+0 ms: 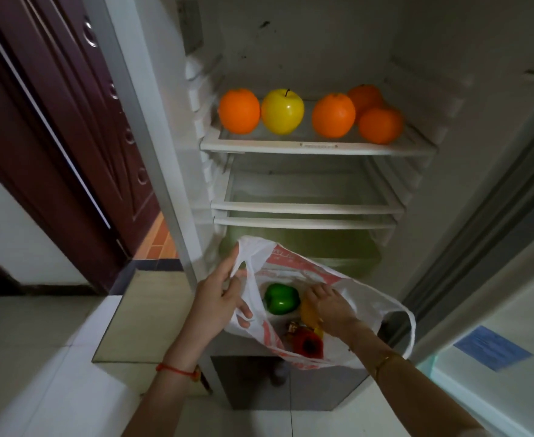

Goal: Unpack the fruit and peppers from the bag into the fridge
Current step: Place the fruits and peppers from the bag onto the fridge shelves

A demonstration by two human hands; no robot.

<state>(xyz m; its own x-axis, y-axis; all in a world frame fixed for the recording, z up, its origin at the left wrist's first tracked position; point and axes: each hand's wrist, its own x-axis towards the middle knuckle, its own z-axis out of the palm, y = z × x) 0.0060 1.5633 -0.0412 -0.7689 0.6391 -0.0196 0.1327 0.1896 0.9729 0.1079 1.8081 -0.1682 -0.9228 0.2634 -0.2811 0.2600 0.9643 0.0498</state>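
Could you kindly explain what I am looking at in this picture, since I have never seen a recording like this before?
There is no machine here: a person wears a camera on the head, looking down at their own two hands before an open fridge. The left hand grips a handle of a white and red plastic bag, holding it open. The right hand reaches inside, onto a yellow item; whether it is gripped, I cannot tell. A green pepper and a red pepper also lie in the bag. On the top shelf sit four oranges and a yellow apple.
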